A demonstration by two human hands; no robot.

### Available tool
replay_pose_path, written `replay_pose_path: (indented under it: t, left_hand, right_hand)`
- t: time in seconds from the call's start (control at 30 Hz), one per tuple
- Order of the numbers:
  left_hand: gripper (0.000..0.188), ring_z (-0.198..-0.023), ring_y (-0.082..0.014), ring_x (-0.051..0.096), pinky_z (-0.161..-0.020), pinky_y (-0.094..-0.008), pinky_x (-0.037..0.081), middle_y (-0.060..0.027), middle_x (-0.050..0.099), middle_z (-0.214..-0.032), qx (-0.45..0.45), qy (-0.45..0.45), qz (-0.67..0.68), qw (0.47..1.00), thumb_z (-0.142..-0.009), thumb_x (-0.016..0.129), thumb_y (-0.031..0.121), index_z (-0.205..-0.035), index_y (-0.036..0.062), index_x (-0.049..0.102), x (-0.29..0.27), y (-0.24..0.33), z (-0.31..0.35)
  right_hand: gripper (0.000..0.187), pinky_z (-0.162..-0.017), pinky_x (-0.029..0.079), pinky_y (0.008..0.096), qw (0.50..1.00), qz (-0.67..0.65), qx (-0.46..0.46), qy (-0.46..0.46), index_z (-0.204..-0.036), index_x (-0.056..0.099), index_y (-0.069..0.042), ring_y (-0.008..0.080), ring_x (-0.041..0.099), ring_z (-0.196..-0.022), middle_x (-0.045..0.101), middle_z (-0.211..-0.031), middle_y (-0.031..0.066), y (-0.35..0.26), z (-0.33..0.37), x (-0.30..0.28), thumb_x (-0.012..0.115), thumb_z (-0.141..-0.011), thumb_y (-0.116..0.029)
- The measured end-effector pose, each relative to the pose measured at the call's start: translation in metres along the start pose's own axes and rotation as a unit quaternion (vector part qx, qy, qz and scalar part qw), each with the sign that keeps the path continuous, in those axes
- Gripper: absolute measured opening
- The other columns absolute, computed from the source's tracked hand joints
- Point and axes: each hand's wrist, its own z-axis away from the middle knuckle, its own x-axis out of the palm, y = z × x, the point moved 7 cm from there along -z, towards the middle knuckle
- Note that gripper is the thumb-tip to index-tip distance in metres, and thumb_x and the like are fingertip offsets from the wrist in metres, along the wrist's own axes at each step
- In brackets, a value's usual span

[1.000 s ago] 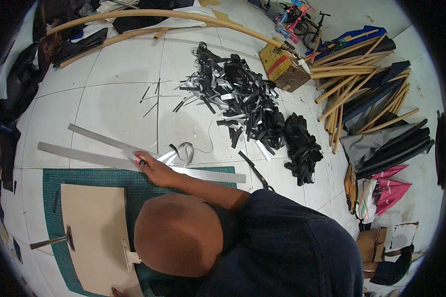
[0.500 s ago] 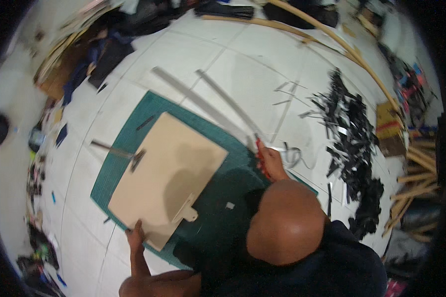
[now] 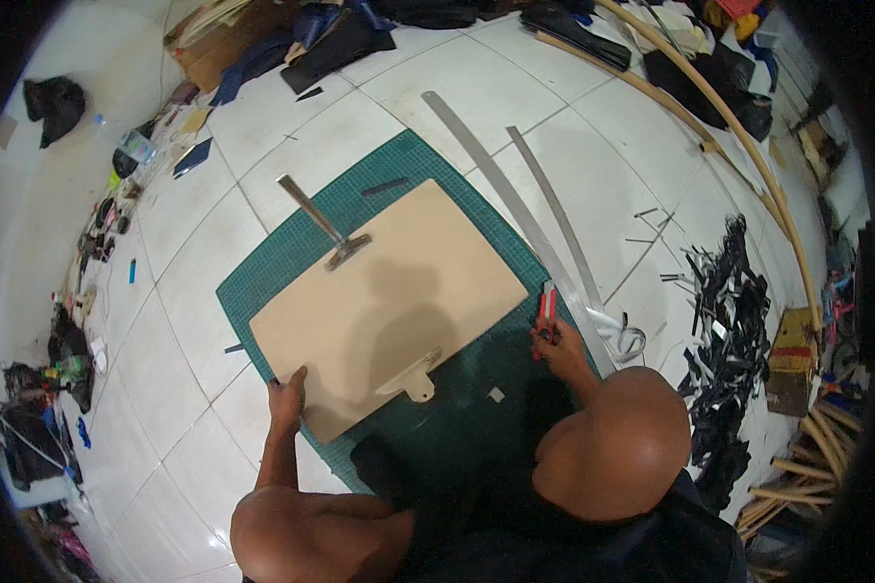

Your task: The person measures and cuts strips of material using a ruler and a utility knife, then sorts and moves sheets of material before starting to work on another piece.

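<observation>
A tan board (image 3: 389, 291) with a metal clip (image 3: 416, 381) on its near edge lies slanted on a green cutting mat (image 3: 258, 277). My left hand (image 3: 288, 400) grips the board's near-left corner, thumb on top and the other fingers partly hidden at the edge. In my right hand (image 3: 561, 348) is a red utility knife (image 3: 546, 309), pointing away from me over the mat's right side, just off the board's right corner. A hammer (image 3: 316, 219) rests with its head on the board's far-left edge. Beyond it, a dark slim piece (image 3: 385, 188) lies on the mat.
Two long flat metal strips (image 3: 476, 151) lie on the tiled floor right of the mat. Black scraps (image 3: 724, 340) are heaped farther right, near bamboo-like poles (image 3: 797, 491). A small pale scrap (image 3: 497, 394) sits on the mat. Assorted clutter (image 3: 68, 360) lines the left wall.
The whole view has turned, so mat, board and hammer appear shifted right and rotated clockwise. My left hand keeps the same corner. My right hand still holds the knife near the mat's right edge.
</observation>
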Motion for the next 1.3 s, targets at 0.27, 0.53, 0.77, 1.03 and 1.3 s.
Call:
replay_pose_path:
  t: [0.27, 0.53, 0.77, 1.03, 1.3]
  left_hand:
    - [0.053, -0.1, -0.029, 0.066, -0.088, -0.0377, 0.051, -0.0195, 0.067, -0.115, 0.002, -0.021, 0.047, 0.999, -0.086, 0.07, 0.027, -0.123, -0.008, 0.056, -0.019, -0.028, -0.022]
    - [0.052, -0.101, -0.0307, 0.065, -0.086, -0.04, 0.051, -0.0228, 0.065, -0.111, 0.06, 0.048, -0.006, 0.997, -0.089, 0.069, 0.032, -0.119, -0.0071, 0.054, -0.023, -0.024, -0.007]
    - [0.05, -0.099, -0.0307, 0.065, -0.085, -0.0393, 0.052, -0.0236, 0.063, -0.11, 0.046, 0.043, 0.052, 0.997, -0.09, 0.069, 0.026, -0.119, -0.0079, 0.048, -0.025, -0.033, -0.006]
    - [0.053, -0.104, -0.0396, 0.06, -0.09, -0.0456, 0.048, -0.0299, 0.059, -0.11, 0.056, 0.051, -0.004, 0.997, -0.09, 0.07, 0.029, -0.116, -0.0103, 0.046, -0.014, -0.039, -0.012]
    - [0.051, -0.106, -0.0433, 0.057, -0.091, -0.0483, 0.044, -0.0314, 0.055, -0.111, 0.016, 0.069, 0.01, 0.997, -0.088, 0.07, 0.029, -0.11, -0.0105, 0.048, -0.017, -0.035, -0.003]
  right_hand:
    - [0.034, -0.061, 0.046, 0.0321, 0.955, 0.288, -0.068, 0.03, -0.082, 0.046, -0.008, 0.0157, 0.055, -0.066, 0.052, -0.068, 0.0054, -0.053, 0.007, 0.012, 0.079, -0.082, -0.016]
    - [0.032, -0.079, 0.049, 0.0449, 0.845, 0.478, -0.238, -0.033, -0.1, 0.057, -0.002, 0.035, 0.059, -0.093, 0.058, -0.098, 0.016, -0.155, -0.024, 0.047, 0.073, -0.086, -0.027]
    - [0.048, -0.09, 0.05, 0.0449, 0.694, 0.539, -0.363, -0.309, -0.12, 0.057, -0.001, 0.0377, 0.06, -0.107, 0.06, -0.116, 0.0182, -0.269, -0.102, 0.226, 0.066, -0.091, -0.038]
    - [0.085, -0.103, 0.043, 0.0507, 0.741, 0.497, -0.244, -0.38, -0.136, 0.052, -0.002, 0.0406, 0.052, -0.122, 0.054, -0.129, 0.0246, -0.232, -0.165, 0.378, 0.07, -0.08, -0.063]
    - [0.084, -0.112, 0.035, 0.0506, 0.693, 0.531, -0.116, -0.473, -0.14, 0.053, -0.009, 0.0404, 0.044, -0.133, 0.054, -0.136, 0.0247, -0.221, -0.173, 0.399, 0.075, -0.077, -0.06]
